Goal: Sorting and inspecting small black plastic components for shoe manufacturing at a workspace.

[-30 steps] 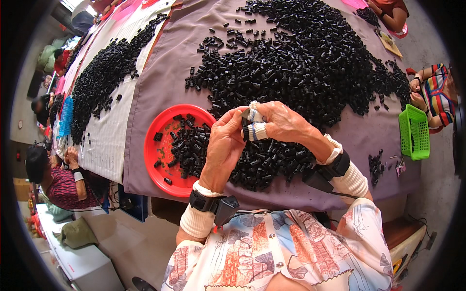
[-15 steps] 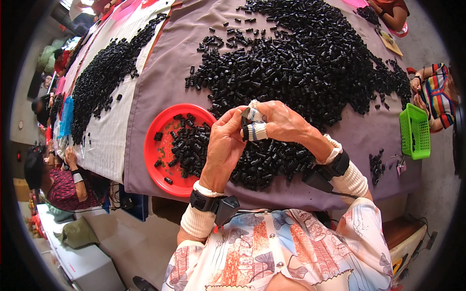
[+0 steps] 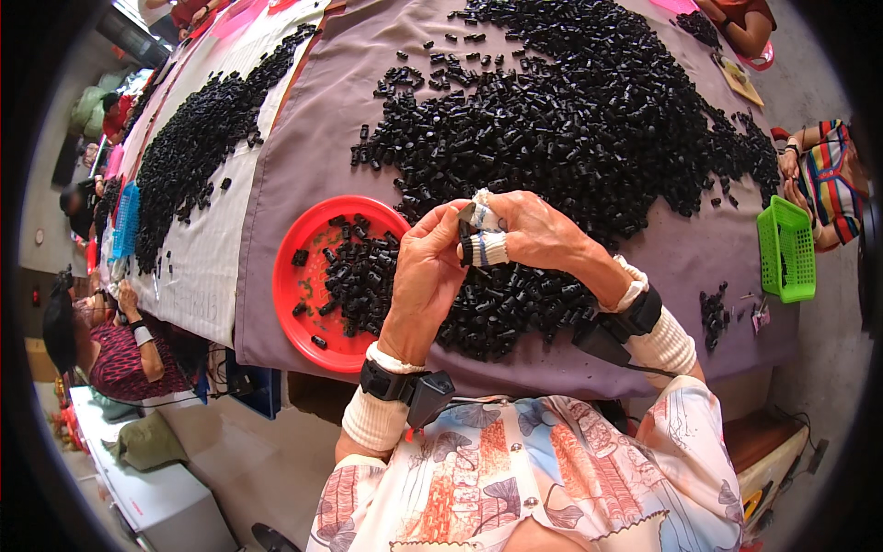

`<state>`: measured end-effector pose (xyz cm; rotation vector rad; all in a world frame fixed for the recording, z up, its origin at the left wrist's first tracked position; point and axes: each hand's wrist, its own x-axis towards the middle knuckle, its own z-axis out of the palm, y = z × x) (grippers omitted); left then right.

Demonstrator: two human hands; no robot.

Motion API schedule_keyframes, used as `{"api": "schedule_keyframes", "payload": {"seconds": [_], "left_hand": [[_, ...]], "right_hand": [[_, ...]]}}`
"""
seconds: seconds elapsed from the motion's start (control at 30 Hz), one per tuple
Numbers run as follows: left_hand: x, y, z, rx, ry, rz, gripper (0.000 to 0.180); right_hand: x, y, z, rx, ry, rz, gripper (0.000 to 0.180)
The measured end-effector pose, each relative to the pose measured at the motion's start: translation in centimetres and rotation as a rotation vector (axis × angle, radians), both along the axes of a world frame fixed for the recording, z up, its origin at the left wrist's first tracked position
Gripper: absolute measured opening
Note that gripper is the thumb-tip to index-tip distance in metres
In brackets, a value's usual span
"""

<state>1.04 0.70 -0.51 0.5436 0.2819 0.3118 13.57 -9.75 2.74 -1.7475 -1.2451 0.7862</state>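
Observation:
Both hands meet above the near edge of a big pile of small black cylindrical pieces (image 3: 552, 120). My left hand (image 3: 425, 271) pinches a small black piece (image 3: 465, 221) between thumb and fingers. From the other side, my right hand (image 3: 538, 225) closes on the same piece, its thumb and forefinger wrapped in white cloth finger covers (image 3: 485, 248). The fingers hide most of the piece, so its exact form cannot be made out. Under and beside my left hand lies a round red tray (image 3: 292, 324) holding many loose black pieces and some greenish scraps.
The table has a mauve cloth (image 3: 303, 156). A green basket (image 3: 786, 248) stands at the right edge, near a co-worker in a striped top (image 3: 832, 175). Leftward, another black pile (image 3: 198, 138) lies by a blue basket (image 3: 126, 221) and a person in a patterned top (image 3: 133, 359).
My hands have hardly moved and keep hold of the small black piece. At the left, the person in the patterned top has shifted a little.

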Motion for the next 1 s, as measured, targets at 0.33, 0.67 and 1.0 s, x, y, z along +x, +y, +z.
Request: {"api": "schedule_keyframes", "payload": {"seconds": [0.33,0.67,1.0], "left_hand": [[0.1,-0.4,0.4,0.018,0.069,0.037,0.021],[0.0,-0.3,0.3,0.136,0.096,0.062,0.020],[0.0,-0.3,-0.4,-0.045,-0.014,0.038,0.020]], "right_hand": [[0.0,-0.2,0.1,0.009,-0.046,0.020,0.032],[-0.1,-0.1,0.5,0.033,-0.076,0.062,0.032],[-0.3,0.1,-1.7,0.041,0.316,-0.060,0.031]]}}
